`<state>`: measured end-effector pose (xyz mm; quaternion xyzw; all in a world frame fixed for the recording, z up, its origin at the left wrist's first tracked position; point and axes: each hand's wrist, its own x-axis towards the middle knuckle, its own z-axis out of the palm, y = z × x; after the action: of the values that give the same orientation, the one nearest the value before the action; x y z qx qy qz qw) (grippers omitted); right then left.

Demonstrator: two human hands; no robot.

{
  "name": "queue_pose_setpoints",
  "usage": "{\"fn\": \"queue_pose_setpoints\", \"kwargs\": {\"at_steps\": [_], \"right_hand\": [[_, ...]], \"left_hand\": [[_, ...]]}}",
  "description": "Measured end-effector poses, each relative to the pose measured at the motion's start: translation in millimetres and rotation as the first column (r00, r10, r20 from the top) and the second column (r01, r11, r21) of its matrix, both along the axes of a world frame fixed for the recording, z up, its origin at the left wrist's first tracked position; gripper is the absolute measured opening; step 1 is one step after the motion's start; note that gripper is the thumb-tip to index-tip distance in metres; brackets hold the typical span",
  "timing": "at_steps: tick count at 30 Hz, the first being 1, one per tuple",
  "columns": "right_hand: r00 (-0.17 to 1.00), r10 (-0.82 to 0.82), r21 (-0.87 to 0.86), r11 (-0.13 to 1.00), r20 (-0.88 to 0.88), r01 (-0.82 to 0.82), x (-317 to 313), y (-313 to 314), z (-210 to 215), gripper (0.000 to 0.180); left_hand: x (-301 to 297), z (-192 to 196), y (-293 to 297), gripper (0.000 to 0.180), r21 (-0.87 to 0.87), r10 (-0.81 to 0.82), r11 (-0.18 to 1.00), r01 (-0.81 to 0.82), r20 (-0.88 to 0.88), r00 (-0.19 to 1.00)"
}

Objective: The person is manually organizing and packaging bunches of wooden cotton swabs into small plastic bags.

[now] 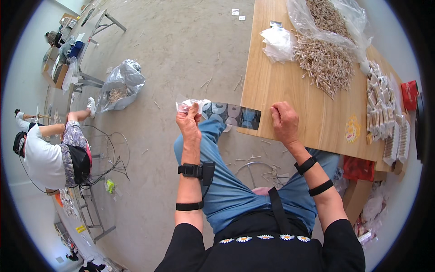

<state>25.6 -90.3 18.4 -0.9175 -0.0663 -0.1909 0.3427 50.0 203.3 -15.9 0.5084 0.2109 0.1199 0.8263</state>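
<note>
My left hand [189, 119] is closed in a pinch on a small clear plastic bag [185, 104], out past the table's left edge above my knee. Between my hands stretches a dark strip with pale round shapes [233, 114], one end lying on the table corner and the other close to my left fingers. My right hand [284, 121] is curled into a fist over the table's near edge, to the right of the strip; whatever is inside it is hidden. A heap of cotton swabs with wooden sticks [325, 68] lies farther back on the wooden table [267, 81].
Clear bags [277, 43] are stacked left of the heap. Packed swabs [380, 102] line the table's right side, near a yellow-orange sticker-like piece [352, 129]. On the floor are a plastic sack [121, 86] and stray swabs. Another person [50, 152] works at the far left.
</note>
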Motion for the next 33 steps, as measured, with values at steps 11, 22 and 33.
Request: {"fn": "queue_pose_setpoints", "kwargs": {"at_steps": [11, 22, 33], "right_hand": [[1.0, -0.007, -0.004, 1.0, -0.011, 0.007, -1, 1, 0, 0.006], [1.0, -0.004, -0.017, 1.0, 0.017, 0.004, 1, 1, -3, 0.007], [0.999, -0.001, -0.026, 1.0, 0.036, 0.002, 0, 2, -2, 0.007]], "left_hand": [[-1, 3, -3, 0.018, 0.041, 0.02, 0.999, -0.019, -0.014, 1.0], [-2, 9, -7, 0.017, 0.115, 0.058, 0.992, -0.058, -0.001, 0.998], [-2, 11, -10, 0.018, 0.079, 0.076, 0.994, -0.075, -0.005, 0.997]]}}
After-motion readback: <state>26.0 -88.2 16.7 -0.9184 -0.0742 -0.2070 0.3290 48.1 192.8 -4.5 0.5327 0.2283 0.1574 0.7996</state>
